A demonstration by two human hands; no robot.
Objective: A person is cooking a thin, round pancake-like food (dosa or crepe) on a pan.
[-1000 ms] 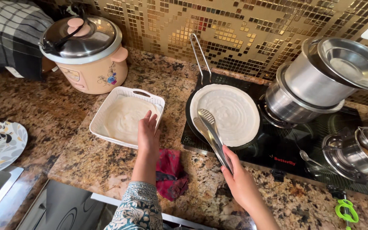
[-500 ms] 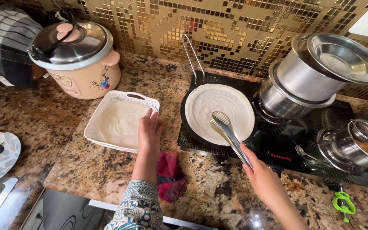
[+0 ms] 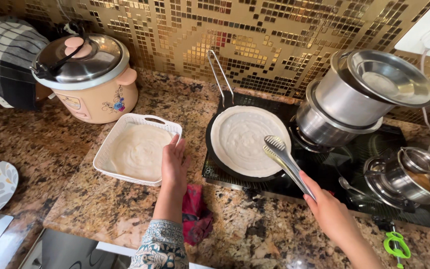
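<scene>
Granite counter: white tray of flatbreads, pan with batter round.

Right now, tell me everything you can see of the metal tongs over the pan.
The tongs are shiny bare metal, two long flat arms ending in slotted, scalloped tips. The right hand holds them by the rear end, arms nearly closed. They slant up and left, tips low over the right edge of the white round batter in the dark flat pan. Whether the tips touch it, I cannot tell.
</scene>
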